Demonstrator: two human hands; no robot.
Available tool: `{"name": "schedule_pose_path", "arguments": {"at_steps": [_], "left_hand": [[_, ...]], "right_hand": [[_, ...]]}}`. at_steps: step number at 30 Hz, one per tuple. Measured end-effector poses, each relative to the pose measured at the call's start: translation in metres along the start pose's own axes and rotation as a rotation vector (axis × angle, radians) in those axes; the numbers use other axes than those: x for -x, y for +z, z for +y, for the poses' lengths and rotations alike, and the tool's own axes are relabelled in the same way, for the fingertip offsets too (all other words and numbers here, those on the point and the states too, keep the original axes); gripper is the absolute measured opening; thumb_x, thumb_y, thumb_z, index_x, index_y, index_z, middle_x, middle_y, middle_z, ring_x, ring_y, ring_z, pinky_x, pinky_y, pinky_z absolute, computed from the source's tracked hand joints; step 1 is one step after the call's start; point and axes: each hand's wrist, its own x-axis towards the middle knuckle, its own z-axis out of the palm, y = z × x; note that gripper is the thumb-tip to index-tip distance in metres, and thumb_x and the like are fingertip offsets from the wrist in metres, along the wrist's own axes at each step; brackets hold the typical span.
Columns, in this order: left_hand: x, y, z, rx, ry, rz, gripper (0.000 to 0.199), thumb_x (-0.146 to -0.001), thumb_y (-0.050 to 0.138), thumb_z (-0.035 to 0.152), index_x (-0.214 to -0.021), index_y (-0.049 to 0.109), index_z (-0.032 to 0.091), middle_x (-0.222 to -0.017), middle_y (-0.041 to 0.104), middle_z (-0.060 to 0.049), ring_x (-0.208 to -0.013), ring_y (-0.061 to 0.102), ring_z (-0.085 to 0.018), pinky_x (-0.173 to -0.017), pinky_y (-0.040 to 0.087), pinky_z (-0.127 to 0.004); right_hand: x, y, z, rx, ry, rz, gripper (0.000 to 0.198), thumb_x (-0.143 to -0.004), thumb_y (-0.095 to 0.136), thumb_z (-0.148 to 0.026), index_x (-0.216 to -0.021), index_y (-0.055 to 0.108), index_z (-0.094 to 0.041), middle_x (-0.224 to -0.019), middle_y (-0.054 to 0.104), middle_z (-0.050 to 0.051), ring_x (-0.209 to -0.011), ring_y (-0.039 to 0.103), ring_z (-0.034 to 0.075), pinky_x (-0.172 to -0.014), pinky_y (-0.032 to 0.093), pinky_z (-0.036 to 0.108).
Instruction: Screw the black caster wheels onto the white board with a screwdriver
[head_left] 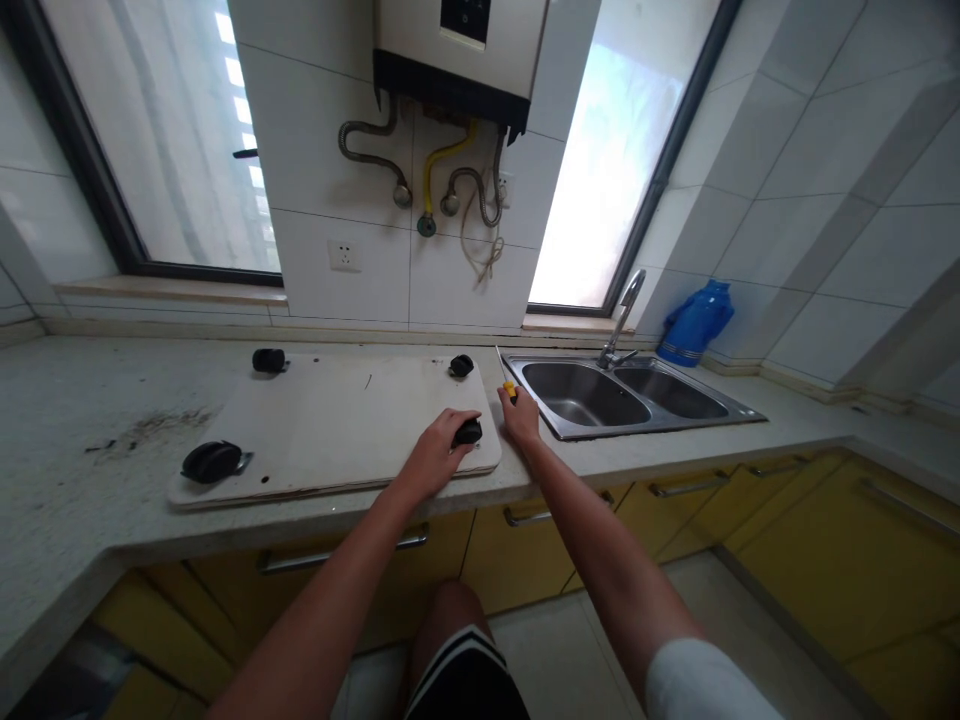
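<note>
A white board (337, 420) lies flat on the countertop with a black caster wheel near each corner. My left hand (439, 448) is closed around the caster (468, 432) at the near right corner. Just right of the board, my right hand (520, 412) grips a screwdriver (510, 388) with a yellow and black handle, its thin shaft pointing up and away toward the wall. The other casters sit at the far right (461, 366), far left (268, 360) and near left (212, 462) corners. Small dark holes mark the board.
A double steel sink (570, 430) with a tall faucet (626, 310) is to the right. Behind it stands a blue plastic container (697, 322). Dark debris (154, 430) is scattered left of the board. A water heater (459, 60) with hoses hangs above; yellow cabinets (517, 560) are below.
</note>
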Motion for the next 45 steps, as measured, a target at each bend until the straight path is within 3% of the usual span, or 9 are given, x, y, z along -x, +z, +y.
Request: {"name": "schedule_pose_path", "arguments": {"at_steps": [14, 20, 23, 27, 30, 32, 34, 39, 45], "left_hand": [[0.002, 0.006, 0.011, -0.13, 0.011, 0.046, 0.078, -0.09, 0.085, 0.022, -0.162, 0.054, 0.024, -0.158, 0.059, -0.017, -0.15, 0.058, -0.035, -0.131, 0.045, -0.053], [0.012, -0.006, 0.028, -0.334, 0.075, 0.045, 0.074, -0.096, 0.084, 0.043, -0.161, 0.055, 0.025, -0.161, 0.06, -0.02, -0.149, 0.059, -0.039, -0.123, 0.05, -0.057], [0.02, -0.049, 0.039, -0.438, 0.13, 0.148, 0.052, -0.106, 0.068, 0.048, -0.151, 0.063, 0.023, -0.149, 0.069, -0.018, -0.139, 0.065, -0.035, -0.119, 0.052, -0.052], [0.034, -0.157, 0.028, -0.552, 0.044, 0.58, 0.028, -0.11, 0.053, 0.036, -0.121, 0.073, 0.019, -0.117, 0.078, -0.013, -0.111, 0.072, -0.028, -0.106, 0.057, -0.043], [0.055, -0.247, -0.002, -0.636, -0.285, 0.848, 0.028, -0.107, 0.056, 0.029, -0.126, 0.072, 0.016, -0.114, 0.077, -0.01, -0.099, 0.07, -0.022, -0.093, 0.058, -0.034], [0.075, -0.296, -0.025, -0.736, -0.681, 0.854, 0.027, -0.1, 0.06, 0.02, -0.124, 0.073, 0.017, -0.104, 0.075, -0.005, -0.091, 0.066, -0.019, -0.095, 0.057, -0.032], [0.097, -0.329, -0.045, -0.761, -0.839, 0.824, 0.017, -0.089, 0.066, 0.011, -0.103, 0.075, 0.016, -0.083, 0.066, -0.002, -0.078, 0.056, -0.02, -0.1, 0.056, -0.041], [0.135, -0.358, -0.07, -0.77, -0.987, 0.678, 0.015, -0.069, 0.074, 0.01, -0.063, 0.064, 0.02, -0.057, 0.036, 0.004, -0.064, 0.034, -0.019, -0.102, 0.054, -0.053], [0.142, -0.365, -0.083, -0.788, -1.009, 0.558, 0.023, -0.07, 0.079, 0.028, -0.055, 0.062, 0.022, -0.053, 0.04, 0.0, -0.068, 0.047, -0.024, -0.095, 0.052, -0.042]], "right_hand": [[-0.023, 0.015, 0.02, -0.222, 0.028, 0.025, 0.045, -0.107, 0.074, -0.046, -0.142, 0.068, -0.019, -0.142, 0.071, 0.012, -0.122, 0.073, 0.027, -0.103, 0.065, 0.05], [-0.028, 0.018, 0.021, -0.27, -0.008, 0.089, 0.042, -0.111, 0.055, -0.051, -0.108, 0.076, -0.014, -0.101, 0.081, 0.015, -0.1, 0.076, 0.028, -0.092, 0.054, 0.039], [-0.029, 0.02, 0.023, -0.28, -0.03, 0.114, 0.043, -0.105, 0.055, -0.054, -0.1, 0.075, -0.017, -0.089, 0.08, 0.014, -0.092, 0.074, 0.03, -0.084, 0.047, 0.037], [-0.032, 0.024, 0.026, -0.285, -0.045, 0.138, 0.045, -0.1, 0.054, -0.059, -0.096, 0.074, -0.019, -0.088, 0.079, 0.015, -0.086, 0.071, 0.029, -0.08, 0.042, 0.037], [-0.035, 0.026, 0.028, -0.282, -0.058, 0.144, 0.044, -0.096, 0.056, -0.059, -0.096, 0.074, -0.019, -0.097, 0.08, 0.018, -0.087, 0.07, 0.03, -0.079, 0.041, 0.037], [-0.037, 0.027, 0.028, -0.281, -0.069, 0.142, 0.043, -0.095, 0.057, -0.058, -0.096, 0.075, -0.018, -0.1, 0.08, 0.019, -0.089, 0.069, 0.03, -0.081, 0.042, 0.038], [-0.038, 0.028, 0.029, -0.285, -0.075, 0.144, 0.043, -0.094, 0.057, -0.058, -0.095, 0.074, -0.018, -0.1, 0.08, 0.019, -0.09, 0.069, 0.03, -0.081, 0.042, 0.039], [-0.039, 0.029, 0.03, -0.312, -0.074, 0.153, 0.042, -0.092, 0.059, -0.059, -0.092, 0.073, -0.02, -0.092, 0.078, 0.016, -0.084, 0.067, 0.029, -0.08, 0.043, 0.039], [-0.038, 0.027, 0.031, -0.348, -0.082, 0.166, 0.041, -0.088, 0.059, -0.062, -0.086, 0.069, -0.022, -0.087, 0.076, 0.014, -0.082, 0.066, 0.029, -0.081, 0.045, 0.04]]}}
